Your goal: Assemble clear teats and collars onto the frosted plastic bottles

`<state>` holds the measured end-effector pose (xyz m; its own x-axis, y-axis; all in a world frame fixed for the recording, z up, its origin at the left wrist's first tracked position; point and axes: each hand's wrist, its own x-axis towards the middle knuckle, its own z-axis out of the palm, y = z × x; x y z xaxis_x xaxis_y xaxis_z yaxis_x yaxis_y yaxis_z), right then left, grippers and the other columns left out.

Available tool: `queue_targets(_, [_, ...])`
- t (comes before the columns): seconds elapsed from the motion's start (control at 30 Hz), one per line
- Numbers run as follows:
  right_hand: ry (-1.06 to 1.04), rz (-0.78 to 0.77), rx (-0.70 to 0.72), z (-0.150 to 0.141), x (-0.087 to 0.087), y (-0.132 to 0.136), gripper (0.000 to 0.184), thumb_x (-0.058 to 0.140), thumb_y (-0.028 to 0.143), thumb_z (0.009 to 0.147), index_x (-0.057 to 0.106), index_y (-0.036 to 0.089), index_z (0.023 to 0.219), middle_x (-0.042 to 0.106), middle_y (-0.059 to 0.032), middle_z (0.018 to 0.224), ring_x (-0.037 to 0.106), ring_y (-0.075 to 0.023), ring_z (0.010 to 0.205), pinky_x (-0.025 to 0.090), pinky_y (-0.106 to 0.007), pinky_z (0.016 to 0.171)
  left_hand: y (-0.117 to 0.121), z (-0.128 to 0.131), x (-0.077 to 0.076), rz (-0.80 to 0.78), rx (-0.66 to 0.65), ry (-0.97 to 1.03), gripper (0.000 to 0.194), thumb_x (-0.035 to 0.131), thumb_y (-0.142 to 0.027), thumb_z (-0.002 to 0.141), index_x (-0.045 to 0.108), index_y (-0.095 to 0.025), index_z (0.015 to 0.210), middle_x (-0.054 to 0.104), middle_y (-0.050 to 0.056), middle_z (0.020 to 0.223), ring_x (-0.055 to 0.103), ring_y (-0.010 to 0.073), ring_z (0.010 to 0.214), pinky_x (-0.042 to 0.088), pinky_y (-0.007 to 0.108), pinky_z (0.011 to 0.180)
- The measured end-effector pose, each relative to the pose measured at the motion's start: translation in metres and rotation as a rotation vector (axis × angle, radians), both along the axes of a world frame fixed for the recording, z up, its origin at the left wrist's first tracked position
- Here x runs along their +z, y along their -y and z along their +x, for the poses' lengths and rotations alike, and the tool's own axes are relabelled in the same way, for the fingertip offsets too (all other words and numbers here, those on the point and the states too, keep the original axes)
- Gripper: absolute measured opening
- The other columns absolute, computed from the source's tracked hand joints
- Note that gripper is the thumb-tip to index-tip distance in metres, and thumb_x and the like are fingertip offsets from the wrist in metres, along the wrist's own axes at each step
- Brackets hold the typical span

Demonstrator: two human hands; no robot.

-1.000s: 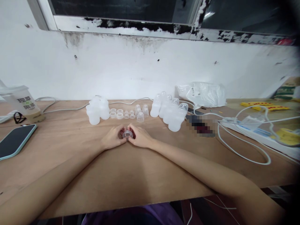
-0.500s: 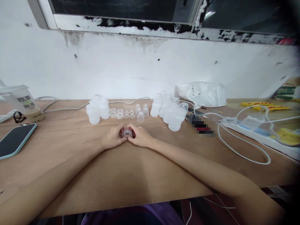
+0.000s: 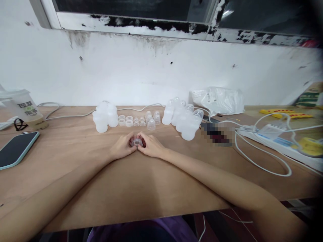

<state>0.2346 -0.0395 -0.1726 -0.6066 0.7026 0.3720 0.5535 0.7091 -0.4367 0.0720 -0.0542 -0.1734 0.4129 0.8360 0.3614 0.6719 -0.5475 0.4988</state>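
My left hand [image 3: 124, 145] and my right hand [image 3: 152, 146] meet low over the table, fingers curled around a translucent bottle ring [image 3: 137, 142]. Whether a teat sits inside the ring I cannot make out. Just beyond my hands stand several loose screw rings [image 3: 122, 123], several clear silicone teats [image 3: 136, 121] and several clear dome caps [image 3: 151, 124]. To their left is a cluster of frosted white baby bottle bodies [image 3: 101, 122] without tops. On the right, several baby bottles [image 3: 188, 131] with clear dome caps on stand in a group.
A phone [image 3: 17, 149] and a drink cup [image 3: 31, 111] lie at the left. At the right are a power strip [image 3: 306, 156], looped white cables [image 3: 257, 169], a yellow tape roll [image 3: 309, 147] and a blurred-out patch [image 3: 217, 134]. A plastic bag [image 3: 218, 101] rests against the wall.
Both hands keep their hold on the bottle ring in the same place. Only the camera view has shifted very slightly.
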Motion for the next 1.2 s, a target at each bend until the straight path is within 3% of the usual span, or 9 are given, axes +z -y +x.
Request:
queue_targets(0.6, [-0.025,0.026,-0.028,-0.0006,-0.0052,-0.0045,0.028,0.046,0.022,0.073,0.043,0.021,0.101,0.058,-0.0006,0.08,0.051,-0.0112,0.062,0.036,-0.022,0.059,-0.0002,-0.0014,-0.001,0.014,0.038,-0.006,0.008,0.043,-0.023,0.072,0.043,-0.019,0.079,0.052,-0.004,0.064,0.047,0.0098,0.053,0.034,0.021,0.051])
queue_targets(0.77, [-0.04,0.069,-0.02,-0.0002,-0.0044,-0.0033,0.022,0.041,0.025,0.078,0.045,0.019,0.099,0.058,-0.0015,0.08,0.051,-0.0112,0.064,0.036,-0.022,0.061,0.0009,-0.0031,0.0003,0.058,0.039,-0.03,0.01,0.038,-0.022,0.076,0.044,-0.019,0.083,0.056,-0.002,0.072,0.051,0.0112,0.06,0.036,0.023,0.055])
queue_targets(0.9, [-0.031,0.154,0.01,0.0001,-0.0054,-0.0037,0.02,0.036,0.019,0.08,0.047,0.019,0.096,0.058,-0.0035,0.089,0.052,-0.0128,0.076,0.036,-0.023,0.067,-0.0009,-0.0029,-0.0012,0.142,0.068,-0.113,0.008,0.038,-0.021,0.075,0.044,-0.019,0.08,0.056,0.0,0.073,0.052,0.0137,0.066,0.037,0.025,0.06])
queue_targets(1.0, [0.007,0.194,0.012,-0.0003,-0.0078,-0.0053,0.018,0.037,0.016,0.079,0.048,0.018,0.093,0.058,-0.004,0.086,0.052,-0.0134,0.074,0.036,-0.023,0.064,-0.0023,-0.0007,-0.0029,0.204,0.118,-0.198,0.006,0.039,-0.022,0.075,0.043,-0.018,0.076,0.055,0.001,0.071,0.051,0.0154,0.068,0.037,0.027,0.063])
queue_targets(1.2, [-0.007,0.159,0.005,-0.0012,-0.0084,-0.0064,0.019,0.036,0.018,0.08,0.048,0.017,0.094,0.059,-0.0046,0.084,0.054,-0.0145,0.074,0.038,-0.025,0.064,0.0025,0.0015,-0.0006,0.239,0.13,-0.233,0.011,0.039,-0.027,0.077,0.044,-0.018,0.08,0.054,0.002,0.074,0.051,0.0168,0.071,0.038,0.03,0.065])
